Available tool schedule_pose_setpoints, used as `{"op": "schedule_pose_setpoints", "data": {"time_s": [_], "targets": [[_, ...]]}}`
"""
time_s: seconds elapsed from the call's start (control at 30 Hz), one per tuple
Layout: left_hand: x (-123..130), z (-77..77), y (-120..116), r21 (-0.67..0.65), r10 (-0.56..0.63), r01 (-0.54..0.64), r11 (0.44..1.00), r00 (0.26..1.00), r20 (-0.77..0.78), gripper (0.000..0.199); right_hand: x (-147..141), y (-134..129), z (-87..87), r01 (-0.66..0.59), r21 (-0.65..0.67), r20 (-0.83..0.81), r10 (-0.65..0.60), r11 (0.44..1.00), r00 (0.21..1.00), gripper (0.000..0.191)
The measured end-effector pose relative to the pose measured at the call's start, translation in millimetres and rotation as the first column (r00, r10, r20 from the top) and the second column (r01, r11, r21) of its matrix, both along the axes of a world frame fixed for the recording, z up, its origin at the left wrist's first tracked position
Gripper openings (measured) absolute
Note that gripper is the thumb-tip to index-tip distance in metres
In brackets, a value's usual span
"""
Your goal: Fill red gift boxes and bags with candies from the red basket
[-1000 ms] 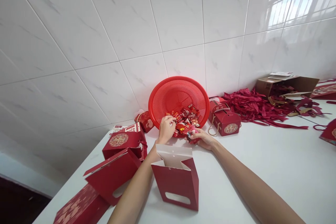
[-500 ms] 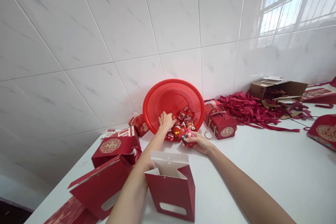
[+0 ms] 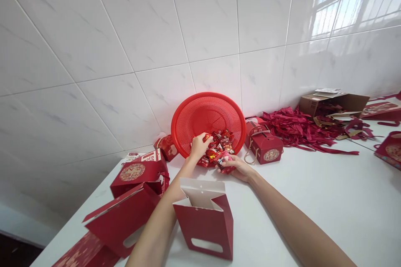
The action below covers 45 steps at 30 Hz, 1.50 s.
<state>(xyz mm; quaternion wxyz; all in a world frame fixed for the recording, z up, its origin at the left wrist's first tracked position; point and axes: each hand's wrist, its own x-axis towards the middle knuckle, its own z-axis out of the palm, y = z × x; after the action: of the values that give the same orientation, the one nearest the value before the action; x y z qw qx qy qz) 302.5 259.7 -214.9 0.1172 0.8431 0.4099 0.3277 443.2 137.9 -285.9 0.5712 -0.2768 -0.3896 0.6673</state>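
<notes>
A red plastic basket [image 3: 200, 110] leans tilted against the tiled wall, its opening toward me, with wrapped candies [image 3: 226, 144] heaped along its lower side. My left hand [image 3: 199, 146] is closed at the basket's front, a red wrapped candy [image 3: 206, 137] pinched between its fingertips. At the lower right rim, my right hand [image 3: 239, 168] is closed around several wrapped candies [image 3: 225, 162], pink and red ones among them. Below both hands a dark red paper gift box [image 3: 206, 227] stands upright with its top flaps open. My left forearm passes beside it.
More red gift boxes [image 3: 134, 177] stand at the left table edge. Right of the basket sit closed red boxes with rope handles [image 3: 266, 150], a pile of crimson ribbons [image 3: 291, 131] and an open cardboard box [image 3: 351, 104]. Another red box [image 3: 390, 150] lies at the far right.
My left hand has lifted slightly and drawn back from the candies, now with a red candy at its fingertips. My right hand stays nearly in place with its candies.
</notes>
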Motion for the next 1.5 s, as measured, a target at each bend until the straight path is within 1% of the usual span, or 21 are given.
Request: {"op": "schedule_pose_setpoints", "data": {"time_s": [0.07,0.1,0.13,0.2,0.27,0.3,0.33,0.4,0.47,0.57,0.63,0.7,0.8,0.87,0.97,1.0,1.07,1.17,1.27,1.37,1.5], "targets": [[-4.5,-1.0,-13.6,-0.084,-0.136,0.148,0.986,0.983,0.127,0.034,0.8,-0.7,0.2,-0.016,-0.011,-0.013,0.016,1.0,1.0,0.032],[-6.1,-1.2,-21.6,-0.14,-0.193,0.219,0.966,0.965,0.178,0.036,1.4,-1.0,0.1,-0.029,-0.014,-0.013,0.028,0.999,1.0,0.033],[-7.3,-1.2,-29.8,-0.207,-0.242,0.289,0.935,0.944,0.225,0.036,1.9,-1.2,-0.1,-0.041,-0.015,-0.01,0.041,0.999,0.999,0.034],[-9.5,-0.9,-45.7,-0.369,-0.304,0.407,0.836,0.902,0.306,0.031,2.7,-1.5,-0.7,-0.064,-0.011,-0.002,0.064,0.998,0.998,0.036],[-12.2,-0.9,-58.5,-0.505,-0.322,0.459,0.731,0.885,0.337,0.023,2.8,-1.8,-1.4,-0.079,-0.005,0.001,0.079,0.997,0.997,0.036],[-13.9,-1.5,-63.0,-0.538,-0.328,0.46,0.706,0.886,0.328,0.019,2.6,-2.1,-1.6,-0.085,-0.002,0.0,0.085,0.996,0.996,0.035],[-15.7,-2.7,-66.3,-0.547,-0.336,0.455,0.703,0.89,0.308,0.016,2.3,-2.4,-1.8,-0.097,0.002,-0.002,0.097,0.995,0.995,0.034],[-19.6,-6.9,-68.9,-0.532,-0.357,0.441,0.723,0.898,0.259,0.017,1.9,-3.0,-2.2,-0.132,0.014,-0.005,0.132,0.991,0.991,0.032],[-23.3,-12.3,-67.3,-0.521,-0.366,0.43,0.737,0.903,0.226,0.025,1.6,-3.5,-2.9,-0.178,0.023,-0.001,0.178,0.984,0.984,0.033],[-28.1,-17.5,-61.7,-0.553,-0.364,0.403,0.729,0.913,0.186,0.038,1.6,-3.5,-4.0,-0.212,0.013,0.018,0.212,0.977,0.977,0.034],[-30.7,-17.1,-58.8,-0.558,-0.387,0.4,0.728,0.91,0.148,0.045,1.8,-3.3,-4.1,-0.202,-0.003,0.024,0.202,0.979,0.979,0.036],[-31.7,-14.2,-57.5,-0.542,-0.416,0.409,0.735,0.902,0.116,0.048,2.1,-3.4,-3.2,-0.19,-0.015,0.026,0.19,0.982,0.981,0.038],[-28.1,-8.4,-56.5,-0.486,-0.442,0.436,0.757,0.89,0.111,0.041,2.4,-3.5,-1.7,-0.172,-0.019,0.017,0.172,0.985,0.985,0.038],[-21.1,-4.8,-54.5,-0.423,-0.419,0.442,0.791,0.895,0.152,0.029,2.2,-3.4,-1.5,-0.164,-0.021,0.014,0.164,0.986,0.986,0.037],[-4.2,0.3,-47.2,-0.252,-0.337,0.377,0.891,0.922,0.189,0.021,1.2,-2.9,-2.9,-0.196,-0.028,0.04,0.197,0.98,0.98,0.037],[2.6,1.9,-43.6,-0.197,-0.32,0.351,0.916,0.932,0.171,0.021,0.9,-2.8,-3.5,-0.204,-0.027,0.048,0.205,0.979,0.978,0.038],[16.9,4.4,-35.0,-0.105,-0.311,0.32,0.942,0.946,0.094,0.021,0.6,-2.4,-4.4,-0.207,-0.02,0.049,0.208,0.978,0.977,0.039],[35.9,4.9,-19.9,0.011,-0.334,0.335,0.942,0.941,-0.06,0.027,0.5,-1.8,-4.7,-0.22,-0.008,0.044,0.22,0.975,0.974,0.039],[47.5,2.4,-4.0,0.084,-0.313,0.326,0.942,0.94,-0.134,0.038,0.1,-0.8,-4.9,-0.233,0.004,0.044,0.233,0.972,0.972,0.039],[51.4,0.4,9.3,0.097,-0.286,0.301,0.949,0.948,-0.141,0.044,-0.5,0.9,-6.6,-0.229,0.006,0.039,0.229,0.973,0.973,0.04],[48.8,0.4,16.2,0.069,-0.314,0.327,0.943,0.938,-0.148,0.043,-0.2,2.6,-8.4,-0.224,-0.005,0.024,0.225,0.974,0.974,0.041]]}}
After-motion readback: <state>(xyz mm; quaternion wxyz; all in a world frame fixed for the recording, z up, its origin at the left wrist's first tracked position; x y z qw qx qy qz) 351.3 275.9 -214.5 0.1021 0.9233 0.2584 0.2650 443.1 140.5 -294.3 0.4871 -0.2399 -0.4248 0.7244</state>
